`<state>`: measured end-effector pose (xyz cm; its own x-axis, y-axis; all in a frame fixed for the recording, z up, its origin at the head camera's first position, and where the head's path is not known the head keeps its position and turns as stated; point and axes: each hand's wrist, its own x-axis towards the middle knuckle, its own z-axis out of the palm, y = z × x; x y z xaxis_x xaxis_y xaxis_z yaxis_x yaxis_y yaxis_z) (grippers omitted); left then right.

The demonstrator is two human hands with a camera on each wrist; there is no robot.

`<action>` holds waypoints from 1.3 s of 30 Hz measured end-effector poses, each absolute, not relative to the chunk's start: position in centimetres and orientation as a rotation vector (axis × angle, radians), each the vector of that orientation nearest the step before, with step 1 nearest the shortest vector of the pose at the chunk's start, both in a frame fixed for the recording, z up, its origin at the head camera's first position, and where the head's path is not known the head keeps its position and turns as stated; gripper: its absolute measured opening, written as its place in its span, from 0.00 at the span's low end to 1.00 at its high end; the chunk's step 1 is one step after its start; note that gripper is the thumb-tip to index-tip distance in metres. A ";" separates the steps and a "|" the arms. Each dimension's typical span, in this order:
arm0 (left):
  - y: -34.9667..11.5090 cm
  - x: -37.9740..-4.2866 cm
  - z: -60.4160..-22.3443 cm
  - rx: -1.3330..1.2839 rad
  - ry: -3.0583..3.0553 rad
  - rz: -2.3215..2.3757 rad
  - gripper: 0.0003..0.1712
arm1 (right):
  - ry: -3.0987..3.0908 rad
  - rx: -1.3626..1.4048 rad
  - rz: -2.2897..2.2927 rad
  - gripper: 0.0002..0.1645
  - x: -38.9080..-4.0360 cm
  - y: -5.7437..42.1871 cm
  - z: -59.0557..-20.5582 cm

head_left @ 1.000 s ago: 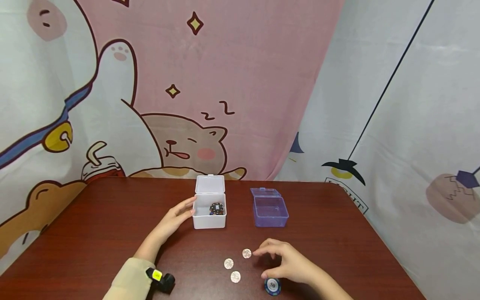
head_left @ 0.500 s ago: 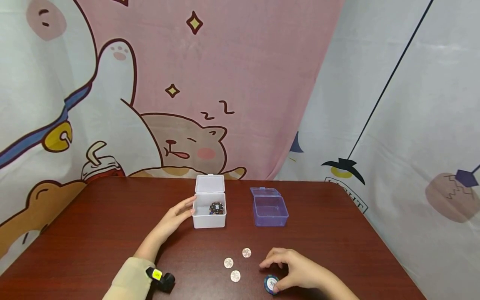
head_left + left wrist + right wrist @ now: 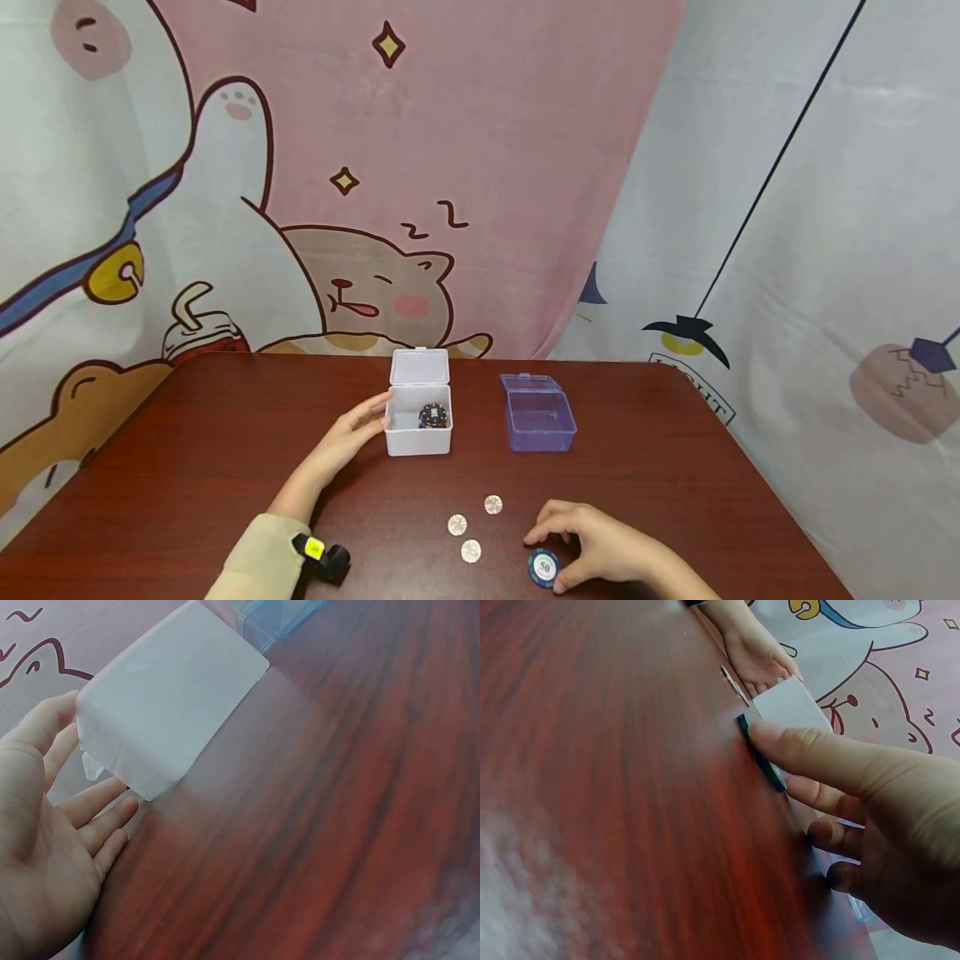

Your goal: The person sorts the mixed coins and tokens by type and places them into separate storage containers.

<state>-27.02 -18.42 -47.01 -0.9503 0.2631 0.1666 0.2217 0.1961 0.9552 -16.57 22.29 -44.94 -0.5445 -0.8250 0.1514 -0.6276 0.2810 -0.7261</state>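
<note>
On the table, my right hand [image 3: 600,542] is at a blue-edged poker chip [image 3: 543,567] lying flat and marked 50. Its thumb and a fingertip pinch the chip at opposite edges; in the right wrist view the poker chip [image 3: 761,759] appears edge-on by the thumb. My left hand [image 3: 348,437] rests its fairly straight fingers against the left side of a white plastic box [image 3: 418,444]. That box has its lid raised, and a black poker chip [image 3: 432,415] sits inside it, with other chips partly hidden beneath. The left wrist view shows the white box [image 3: 169,694] beside the fingers.
Right of the white box stands a translucent purple box [image 3: 542,440], lid raised. Three small pale round pieces [image 3: 471,551] lie between the hands on the brown table [image 3: 225,433]. A printed cloth [image 3: 525,167] hangs behind the table's far edge.
My right hand has drawn back from beside the pale pieces toward the lower right, and its thumb and finger have come around the blue-edged chip. The left hand stays at the white box.
</note>
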 end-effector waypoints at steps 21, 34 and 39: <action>-18.3 -26.9 -46.9 0.518 2.378 1.927 0.29 | 2.283 -1.381 -1.164 0.22 -16.7 22.0 -45.6; -18.4 -26.8 -46.9 0.517 2.387 1.925 0.29 | 2.341 -1.415 -1.139 0.27 -16.7 21.5 -45.8; -18.1 -26.0 -45.7 0.522 2.388 1.922 0.29 | 2.340 -1.387 -1.157 0.26 -16.9 21.1 -45.7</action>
